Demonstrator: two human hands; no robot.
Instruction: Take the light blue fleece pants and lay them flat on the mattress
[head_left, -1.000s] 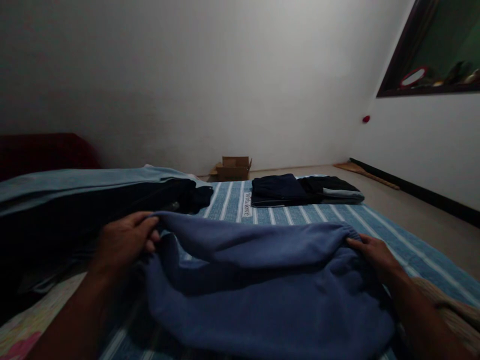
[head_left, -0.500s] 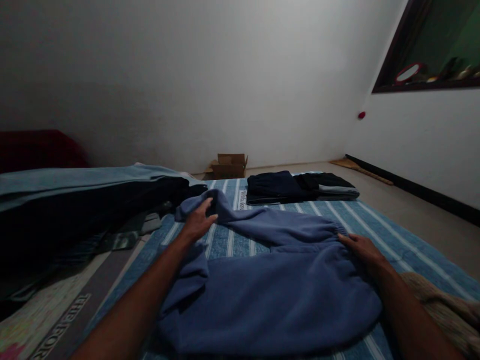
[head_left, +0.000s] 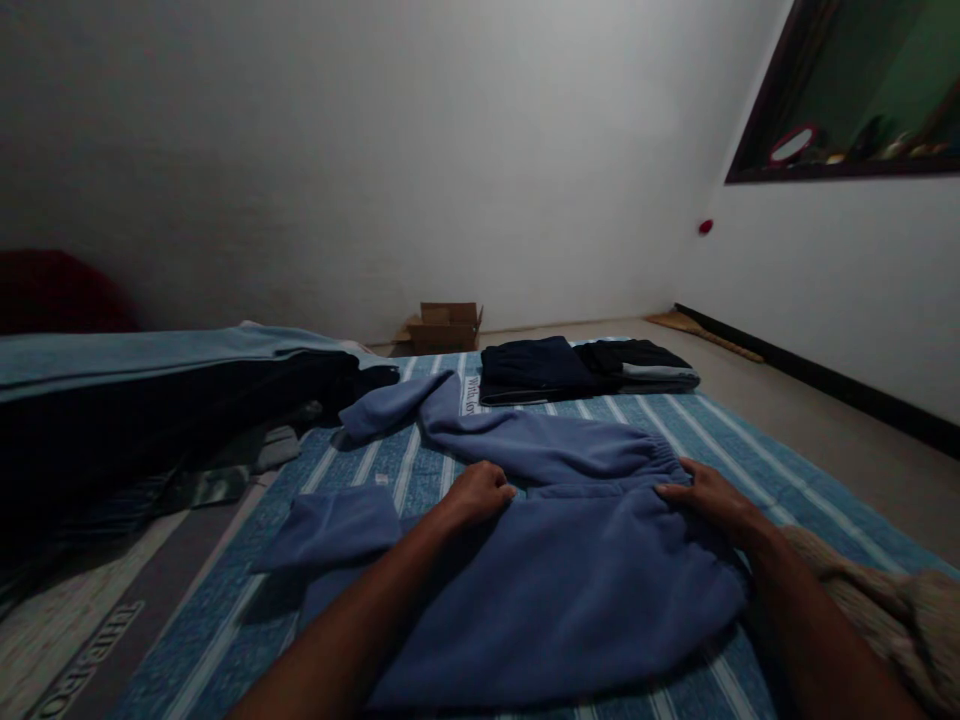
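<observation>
A blue soft-fabric garment [head_left: 570, 590] lies spread in front of me, with a gathered, elastic-looking edge at its right. A long narrow part runs along its far side and bends back at the left. Whether it is a top or trousers I cannot make out. My left hand [head_left: 480, 493] is closed at the far edge of the main part, fingers pinching the cloth. At the right end, my right hand [head_left: 705, 495] grips the gathered edge between thumb and fingers. Another flap [head_left: 330, 525] of the garment lies folded at the left.
Beneath is a blue striped bedsheet [head_left: 727, 430]. Folded dark clothes [head_left: 536, 368] lie at the far side, and a pile of dark and light-blue clothing [head_left: 225, 400] at the left. A brown knitted item [head_left: 862, 590] sits at right. Behind stands an open cardboard box [head_left: 446, 330].
My left hand has moved from the far-left part toward me and right, onto the main part's edge. The far-left part now lies flatter. My right hand stays at the gathered edge.
</observation>
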